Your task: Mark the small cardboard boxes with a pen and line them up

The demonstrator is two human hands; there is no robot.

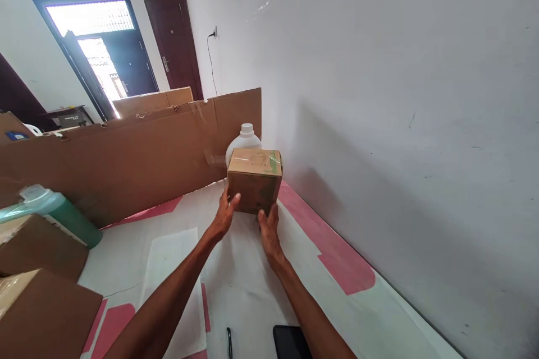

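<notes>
The small cardboard box [255,179], taped shut along its top with clear and green-marked tape, stands upright on the white-and-pink table covering [252,291], close to the wall [400,123] and directly in front of a white plastic bottle [244,140], which shows only above and behind it. Both hands are at the box's near face: the left hand [224,216] presses its spread fingers against the lower left corner, and the right hand [268,231] lies with its fingers against the bottom edge toward the right. Neither hand is closed around the box; whether any fingertips reach under it cannot be told from this angle. By the look of it, the step in hand is positioning or taking hold of the box at the far end of the table. A firm lift would call for each palm to slide onto an opposite side face. A tall cardboard sheet [126,151] stands behind; a pen [229,342] and a dark phone [290,342] lie near the forearms.
</notes>
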